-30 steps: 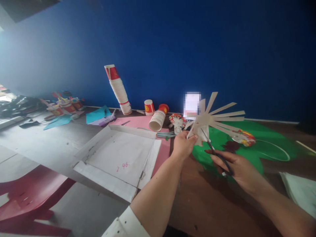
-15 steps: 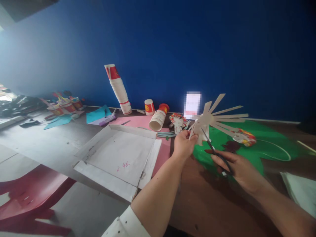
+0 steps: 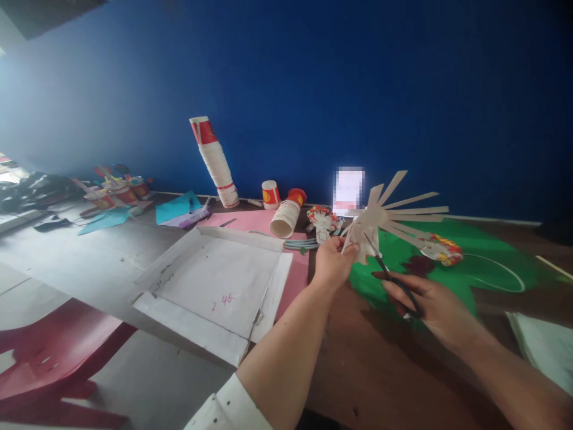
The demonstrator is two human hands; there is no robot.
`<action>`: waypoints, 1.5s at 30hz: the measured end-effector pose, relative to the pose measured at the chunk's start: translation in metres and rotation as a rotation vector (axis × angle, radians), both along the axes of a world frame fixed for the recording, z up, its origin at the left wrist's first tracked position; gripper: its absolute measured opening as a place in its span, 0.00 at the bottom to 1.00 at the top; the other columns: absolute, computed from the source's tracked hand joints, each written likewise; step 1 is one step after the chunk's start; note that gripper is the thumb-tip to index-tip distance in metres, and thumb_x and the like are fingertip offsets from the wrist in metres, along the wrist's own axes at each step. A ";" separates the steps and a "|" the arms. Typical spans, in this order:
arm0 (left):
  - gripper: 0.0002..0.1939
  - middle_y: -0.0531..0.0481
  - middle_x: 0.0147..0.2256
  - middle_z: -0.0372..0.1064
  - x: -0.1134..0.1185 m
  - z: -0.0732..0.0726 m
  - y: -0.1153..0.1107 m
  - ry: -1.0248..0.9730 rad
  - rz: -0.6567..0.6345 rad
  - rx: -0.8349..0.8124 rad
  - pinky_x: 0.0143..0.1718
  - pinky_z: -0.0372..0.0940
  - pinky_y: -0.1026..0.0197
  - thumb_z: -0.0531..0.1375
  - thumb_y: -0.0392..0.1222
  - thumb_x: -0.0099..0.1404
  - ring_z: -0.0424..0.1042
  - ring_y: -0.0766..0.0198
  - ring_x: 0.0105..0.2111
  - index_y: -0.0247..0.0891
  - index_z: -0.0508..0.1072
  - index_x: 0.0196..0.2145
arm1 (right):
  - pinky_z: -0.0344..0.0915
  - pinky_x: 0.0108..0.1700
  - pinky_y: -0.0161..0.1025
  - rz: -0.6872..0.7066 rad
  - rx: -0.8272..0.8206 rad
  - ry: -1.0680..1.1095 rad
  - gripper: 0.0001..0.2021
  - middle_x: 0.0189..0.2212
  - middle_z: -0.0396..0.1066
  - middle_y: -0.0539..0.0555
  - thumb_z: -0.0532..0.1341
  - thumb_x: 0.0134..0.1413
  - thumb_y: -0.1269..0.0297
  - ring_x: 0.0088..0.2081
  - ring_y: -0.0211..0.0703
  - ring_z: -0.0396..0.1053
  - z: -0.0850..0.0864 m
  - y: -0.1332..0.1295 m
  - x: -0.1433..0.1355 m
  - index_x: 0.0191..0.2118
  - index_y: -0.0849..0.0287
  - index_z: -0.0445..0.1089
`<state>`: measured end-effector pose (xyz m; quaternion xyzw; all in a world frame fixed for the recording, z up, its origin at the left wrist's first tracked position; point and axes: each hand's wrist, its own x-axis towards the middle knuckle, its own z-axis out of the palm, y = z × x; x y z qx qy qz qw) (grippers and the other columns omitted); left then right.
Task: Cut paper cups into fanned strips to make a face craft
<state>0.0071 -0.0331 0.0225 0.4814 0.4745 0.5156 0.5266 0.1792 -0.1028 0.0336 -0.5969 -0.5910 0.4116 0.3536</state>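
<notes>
My left hand [image 3: 333, 263] grips a paper cup [image 3: 373, 218] that is cut into long strips, fanned out like rays from its round base. Dark-handled scissors [image 3: 398, 286] are in my right hand [image 3: 430, 298], with the fingers wrapped round the handles. Their blades lie against the lower, wider part of the cut cup. Just right of the strips, a red, yellow and white curled paper piece [image 3: 443, 249] rests over a green sheet [image 3: 487, 245]. Left of the cup is a similar curled paper piece [image 3: 323, 221].
A shallow white box lid [image 3: 215, 286] lies at left on pink paper [image 3: 290, 280]. Behind it stand a leaning stack of paper cups [image 3: 215, 161], an upturned cup [image 3: 270, 194] and cups on their side [image 3: 286, 218]. A lit screen [image 3: 349, 191] leans on the blue wall. White sheets [image 3: 541, 346] lie at right.
Hardly anything differs. The cut cup, the scissors and both hands keep nearly the same place, and the whole view has shifted very slightly.
</notes>
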 end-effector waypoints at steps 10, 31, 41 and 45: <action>0.05 0.51 0.28 0.73 -0.001 0.004 -0.002 0.032 0.026 -0.006 0.34 0.63 0.64 0.63 0.38 0.59 0.68 0.65 0.28 0.36 0.78 0.34 | 0.60 0.25 0.38 -0.008 -0.003 0.012 0.30 0.17 0.65 0.49 0.67 0.44 0.37 0.22 0.40 0.61 -0.001 0.000 -0.003 0.42 0.58 0.83; 0.06 0.52 0.27 0.72 0.000 0.006 -0.002 0.030 0.028 -0.020 0.34 0.62 0.65 0.64 0.38 0.59 0.67 0.66 0.28 0.35 0.77 0.35 | 0.58 0.25 0.37 -0.023 -0.022 0.023 0.27 0.17 0.65 0.48 0.68 0.42 0.39 0.21 0.39 0.59 0.003 -0.001 -0.004 0.39 0.57 0.83; 0.07 0.51 0.28 0.72 -0.001 0.002 0.000 0.017 0.045 -0.052 0.37 0.64 0.62 0.65 0.39 0.55 0.70 0.63 0.30 0.35 0.78 0.33 | 0.59 0.24 0.37 -0.060 -0.030 0.025 0.31 0.16 0.64 0.48 0.69 0.39 0.36 0.20 0.38 0.59 0.002 -0.001 -0.004 0.40 0.59 0.83; 0.07 0.52 0.27 0.71 0.000 -0.001 0.003 0.012 0.060 -0.074 0.37 0.65 0.61 0.66 0.40 0.54 0.70 0.63 0.29 0.36 0.78 0.31 | 0.58 0.24 0.37 -0.058 -0.028 0.031 0.32 0.16 0.63 0.48 0.69 0.39 0.36 0.20 0.38 0.59 0.000 -0.001 -0.003 0.41 0.59 0.83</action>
